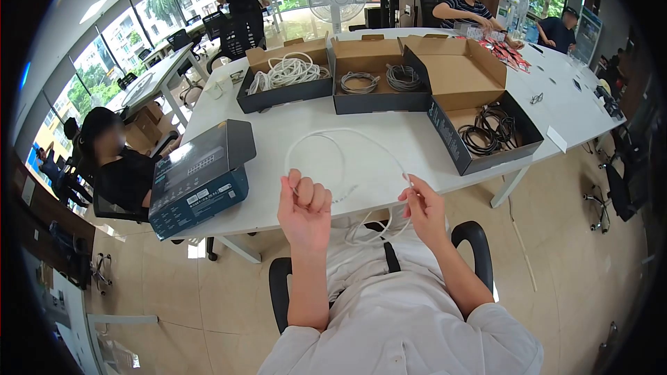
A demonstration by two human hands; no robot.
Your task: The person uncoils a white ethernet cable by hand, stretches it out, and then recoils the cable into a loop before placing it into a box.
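A white cable (347,130) loops over the near edge of the white table, and part of it hangs in coils above the person's lap. My left hand (306,208) is closed on one part of the cable, palm turned up. Between the thumb and fingers of my right hand (422,207) another part of the same cable is pinched. The two hands are apart, with the loop arching between and beyond them.
Open boxes hold white cables (292,71), grey cables (360,82) and black cables (488,129). A dark blue box (201,179) stands at the left table edge, near a seated person (118,160). Another person (472,3) sits across the table (278,153).
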